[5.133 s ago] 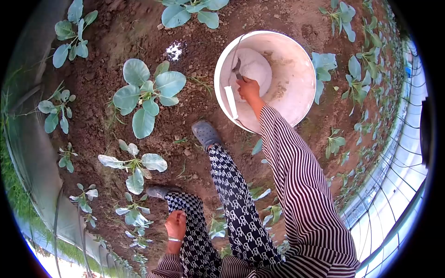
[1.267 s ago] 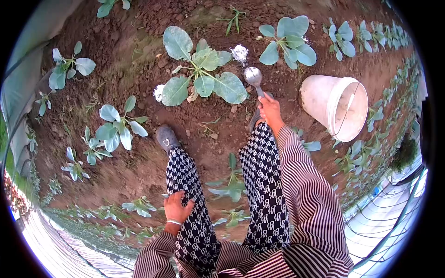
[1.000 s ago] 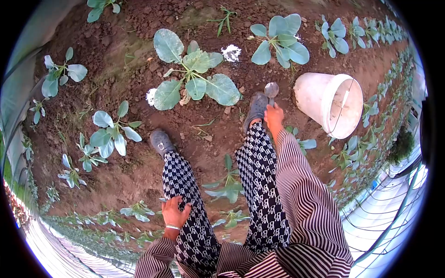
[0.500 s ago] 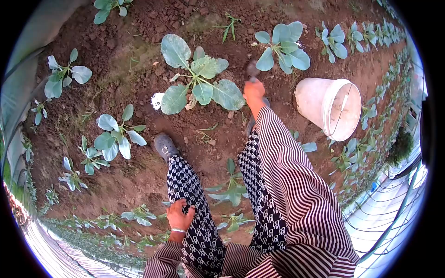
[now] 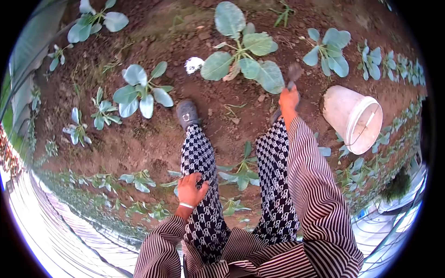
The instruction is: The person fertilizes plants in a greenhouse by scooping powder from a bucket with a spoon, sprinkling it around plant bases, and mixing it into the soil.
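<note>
My right hand (image 5: 289,100) is closed around a small hand tool (image 5: 294,74) with a rounded brown blade, blurred and held low over the soil. To its left grows a large leafy cabbage-like plant (image 5: 245,58), some of whose leaves have holes. Another leafy plant (image 5: 330,52) stands to the right of the blade. My left hand (image 5: 191,191) rests on my patterned left trouser leg, fingers apart, holding nothing. A patch of white powder (image 5: 193,65) lies on the soil left of the large plant.
A dirty white bucket (image 5: 354,118) lies tilted on its side at the right. Smaller plants (image 5: 141,90) grow at the left, and more rows run behind my legs. My grey shoe (image 5: 187,113) stands on bare soil (image 5: 213,99).
The view has shifted, so plants, bucket and powder patch sit further right or higher. My right hand still holds the tool beside the large plant. My left hand stays on my leg.
</note>
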{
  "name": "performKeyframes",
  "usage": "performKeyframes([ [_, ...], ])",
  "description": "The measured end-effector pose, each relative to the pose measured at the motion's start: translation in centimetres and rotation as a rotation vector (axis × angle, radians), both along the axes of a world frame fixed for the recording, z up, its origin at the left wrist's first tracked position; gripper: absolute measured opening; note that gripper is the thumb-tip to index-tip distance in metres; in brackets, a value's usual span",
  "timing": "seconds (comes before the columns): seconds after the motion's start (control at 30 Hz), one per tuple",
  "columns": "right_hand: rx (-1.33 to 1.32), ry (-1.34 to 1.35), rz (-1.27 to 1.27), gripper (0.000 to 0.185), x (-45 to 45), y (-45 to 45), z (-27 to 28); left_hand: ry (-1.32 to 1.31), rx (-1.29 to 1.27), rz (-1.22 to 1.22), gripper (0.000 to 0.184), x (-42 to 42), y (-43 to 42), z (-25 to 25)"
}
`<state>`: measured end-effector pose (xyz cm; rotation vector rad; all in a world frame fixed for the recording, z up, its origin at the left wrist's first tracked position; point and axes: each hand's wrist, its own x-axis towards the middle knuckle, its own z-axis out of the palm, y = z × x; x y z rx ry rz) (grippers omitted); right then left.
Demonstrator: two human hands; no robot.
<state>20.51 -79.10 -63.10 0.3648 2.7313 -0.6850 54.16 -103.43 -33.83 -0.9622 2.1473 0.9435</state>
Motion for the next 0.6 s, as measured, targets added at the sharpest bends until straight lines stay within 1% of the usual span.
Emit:
performKeyframes([
  [0.03,-0.023,-0.152,-0.129,0.024,2.4,0.2,0.8,-0.017,0.012,0.021,0.031,-0.1,-0.3,0.2],
  [0.07,0.005,-0.293,-0.166,0.023,4.9,0.2,1.1,-0.004,0.015,0.032,0.031,0.4,-0.5,0.1],
  [0.1,0.068,-0.422,-0.098,0.022,7.6,0.0,1.0,0.004,0.017,0.035,0.031,0.7,-0.6,0.1],
  [0.13,0.169,-0.537,0.133,0.021,10.0,-0.8,0.8,0.013,0.021,0.038,0.031,1.1,-0.7,-0.1],
  [0.17,0.282,-0.610,0.493,0.021,11.9,-2.1,0.5,0.025,0.014,0.042,0.029,1.5,-0.7,-0.1],
  [0.2,0.399,-0.599,0.923,0.022,13.3,-4.0,0.2,0.038,0.004,0.046,0.028,1.7,-0.9,0.1],
  [0.23,0.459,-0.573,1.152,0.023,14.3,-6.9,-0.7,0.054,-0.008,0.050,0.027,1.8,-1.1,0.2],
  [0.27,0.506,-0.577,1.261,0.025,14.7,-9.9,-1.4,0.068,-0.006,0.085,0.026,1.8,-1.4,0.3],
  [0.33,0.537,-0.797,1.013,0.022,15.1,-15.8,-3.1,0.073,-0.001,0.126,0.025,2.5,-1.7,0.3],
  [0.37,0.565,-0.886,0.885,0.022,15.2,-18.8,-3.8,0.105,-0.020,0.125,0.028,3.6,-1.4,-0.2],
  [0.43,0.551,-0.566,1.243,0.021,14.2,-21.7,-0.2,0.101,-0.007,0.158,0.026,4.0,-1.7,0.0],
  [0.53,0.579,-0.615,1.227,0.021,14.2,-24.8,-0.2,0.113,0.001,0.199,0.026,4.2,-2.3,0.1],
  [0.57,0.574,-0.687,1.288,0.016,13.9,-25.7,-0.4,0.114,-0.001,0.207,0.027,4.3,-2.7,0.1],
  [0.6,0.225,-0.830,0.917,0.012,14.3,-25.8,-0.5,0.116,0.004,0.217,0.026,4.4,-2.8,0.3],
])
